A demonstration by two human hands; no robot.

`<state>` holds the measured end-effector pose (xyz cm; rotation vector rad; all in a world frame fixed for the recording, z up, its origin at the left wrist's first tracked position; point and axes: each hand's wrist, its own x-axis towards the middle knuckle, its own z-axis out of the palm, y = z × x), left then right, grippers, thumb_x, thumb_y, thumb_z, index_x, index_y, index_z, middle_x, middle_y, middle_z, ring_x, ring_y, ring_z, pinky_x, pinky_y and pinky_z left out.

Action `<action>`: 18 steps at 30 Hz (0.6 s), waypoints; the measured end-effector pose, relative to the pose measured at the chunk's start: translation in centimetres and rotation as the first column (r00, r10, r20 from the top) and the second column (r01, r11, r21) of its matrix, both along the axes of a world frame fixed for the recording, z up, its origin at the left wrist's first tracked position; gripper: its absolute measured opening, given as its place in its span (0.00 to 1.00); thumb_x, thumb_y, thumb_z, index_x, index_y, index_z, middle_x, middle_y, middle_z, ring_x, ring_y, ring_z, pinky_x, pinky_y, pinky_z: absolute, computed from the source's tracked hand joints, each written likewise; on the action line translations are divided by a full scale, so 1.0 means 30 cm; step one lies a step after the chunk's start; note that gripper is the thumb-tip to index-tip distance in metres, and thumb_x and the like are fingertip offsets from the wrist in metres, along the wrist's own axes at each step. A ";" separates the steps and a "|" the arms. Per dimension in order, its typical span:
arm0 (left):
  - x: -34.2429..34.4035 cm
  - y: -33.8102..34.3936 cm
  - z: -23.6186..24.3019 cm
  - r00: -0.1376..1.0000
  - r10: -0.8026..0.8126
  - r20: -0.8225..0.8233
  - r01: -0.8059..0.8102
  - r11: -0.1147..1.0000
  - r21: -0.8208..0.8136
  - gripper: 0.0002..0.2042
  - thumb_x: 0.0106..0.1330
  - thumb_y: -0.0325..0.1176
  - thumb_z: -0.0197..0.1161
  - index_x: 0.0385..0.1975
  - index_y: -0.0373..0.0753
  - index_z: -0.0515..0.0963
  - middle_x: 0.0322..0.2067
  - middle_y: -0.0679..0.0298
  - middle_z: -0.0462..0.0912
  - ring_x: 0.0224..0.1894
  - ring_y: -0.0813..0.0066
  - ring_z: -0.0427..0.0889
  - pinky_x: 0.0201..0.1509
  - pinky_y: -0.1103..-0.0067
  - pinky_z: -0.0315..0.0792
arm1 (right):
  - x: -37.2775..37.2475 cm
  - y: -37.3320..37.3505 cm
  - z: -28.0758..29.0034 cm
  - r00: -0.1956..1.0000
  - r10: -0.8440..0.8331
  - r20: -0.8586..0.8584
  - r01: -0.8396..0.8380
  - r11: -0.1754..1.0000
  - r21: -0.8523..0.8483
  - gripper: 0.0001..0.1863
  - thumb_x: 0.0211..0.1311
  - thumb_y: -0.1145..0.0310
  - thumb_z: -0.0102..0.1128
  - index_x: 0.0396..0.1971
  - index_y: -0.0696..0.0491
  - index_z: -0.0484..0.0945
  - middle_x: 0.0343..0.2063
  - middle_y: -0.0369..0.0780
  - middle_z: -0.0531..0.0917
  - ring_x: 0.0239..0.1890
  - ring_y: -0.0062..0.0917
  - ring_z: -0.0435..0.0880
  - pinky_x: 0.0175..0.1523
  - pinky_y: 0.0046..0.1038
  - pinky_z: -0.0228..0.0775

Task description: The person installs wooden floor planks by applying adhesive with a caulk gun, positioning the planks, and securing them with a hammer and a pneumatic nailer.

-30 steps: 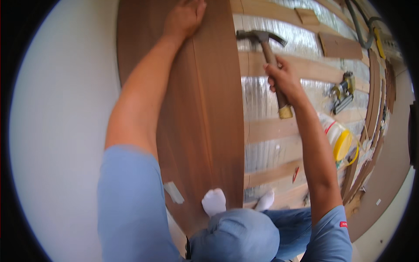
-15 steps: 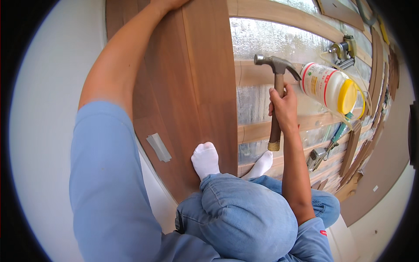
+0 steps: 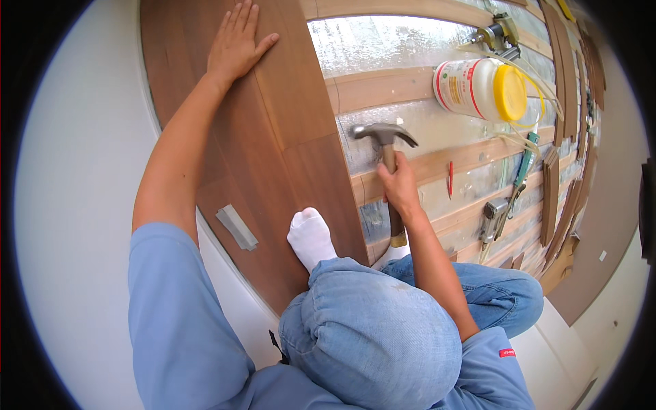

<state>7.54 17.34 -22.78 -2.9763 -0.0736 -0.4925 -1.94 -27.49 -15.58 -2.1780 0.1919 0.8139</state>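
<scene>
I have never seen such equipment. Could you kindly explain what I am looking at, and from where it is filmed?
There is no machine here: you see a person's two bare hands. The picture comes from a camera worn on the head, the left of a pair, looking down. Its very wide lens bends straight edges toward the rim.

The left hand lies flat on the brown boards. The right hand grips a hammer by its handle. Beside the boards you see silvery sheeting crossed by pale wooden strips. On that side there are also a white tub with a yellow lid and a thin red object, perhaps a pencil. A flat grey piece lies on the boards.
</scene>
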 end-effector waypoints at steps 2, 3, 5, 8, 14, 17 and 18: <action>0.011 -0.023 -0.018 0.996 0.010 -0.083 -0.017 0.997 -0.077 0.42 0.75 0.65 0.46 0.76 0.33 0.56 0.78 0.53 0.54 0.80 0.60 0.50 0.83 0.66 0.45 | 0.011 -0.050 -0.028 0.972 0.223 0.077 -0.219 0.974 -0.061 0.19 0.66 0.66 0.64 0.52 0.59 0.75 0.31 0.47 0.83 0.24 0.31 0.83 0.25 0.35 0.73; 0.009 -0.028 -0.030 0.997 0.003 -0.083 -0.010 0.997 -0.079 0.42 0.75 0.65 0.46 0.76 0.33 0.56 0.78 0.53 0.54 0.80 0.60 0.50 0.83 0.66 0.45 | 0.031 -0.068 -0.027 0.963 0.262 0.069 -0.260 0.965 -0.035 0.18 0.68 0.66 0.63 0.53 0.58 0.73 0.25 0.42 0.79 0.18 0.26 0.79 0.21 0.32 0.70; -0.015 -0.005 -0.034 0.999 0.006 -0.045 -0.010 0.996 -0.088 0.41 0.75 0.64 0.46 0.75 0.34 0.58 0.77 0.54 0.57 0.80 0.61 0.52 0.83 0.66 0.46 | 0.066 -0.046 0.035 0.961 0.274 -0.047 -0.273 0.962 0.028 0.17 0.70 0.67 0.61 0.53 0.57 0.72 0.20 0.37 0.74 0.12 0.21 0.73 0.17 0.29 0.66; -0.014 -0.017 -0.017 0.996 0.039 -0.076 -0.043 0.997 -0.059 0.42 0.75 0.65 0.46 0.75 0.34 0.59 0.77 0.53 0.57 0.80 0.61 0.53 0.83 0.66 0.46 | 0.064 -0.050 0.036 0.999 0.009 -0.050 -0.011 0.999 -0.036 0.18 0.69 0.64 0.62 0.53 0.59 0.72 0.27 0.45 0.81 0.21 0.30 0.81 0.23 0.33 0.71; -0.030 -0.061 0.061 0.964 0.069 -0.258 -0.136 0.958 -0.251 0.43 0.75 0.60 0.50 0.75 0.26 0.55 0.78 0.44 0.50 0.81 0.52 0.45 0.85 0.65 0.38 | 0.018 -0.053 0.047 0.956 0.241 -0.166 -0.257 0.963 -0.078 0.23 0.68 0.63 0.62 0.58 0.59 0.71 0.32 0.51 0.83 0.21 0.36 0.82 0.29 0.39 0.75; -0.021 -0.048 0.090 0.967 0.053 -0.250 -0.113 0.965 -0.235 0.43 0.75 0.60 0.49 0.75 0.26 0.55 0.78 0.44 0.50 0.81 0.53 0.46 0.85 0.65 0.38 | 0.057 -0.072 0.038 0.984 0.149 -0.102 -0.160 0.981 -0.107 0.25 0.68 0.62 0.63 0.59 0.58 0.72 0.31 0.52 0.83 0.21 0.37 0.83 0.30 0.38 0.77; -0.014 -0.063 0.090 0.965 0.051 -0.258 -0.113 0.966 -0.232 0.43 0.75 0.60 0.49 0.75 0.26 0.55 0.78 0.44 0.50 0.81 0.53 0.46 0.85 0.65 0.38 | 0.041 -0.086 0.017 0.983 0.148 -0.111 -0.159 0.982 -0.104 0.25 0.68 0.62 0.63 0.59 0.58 0.72 0.31 0.52 0.83 0.21 0.37 0.83 0.30 0.38 0.77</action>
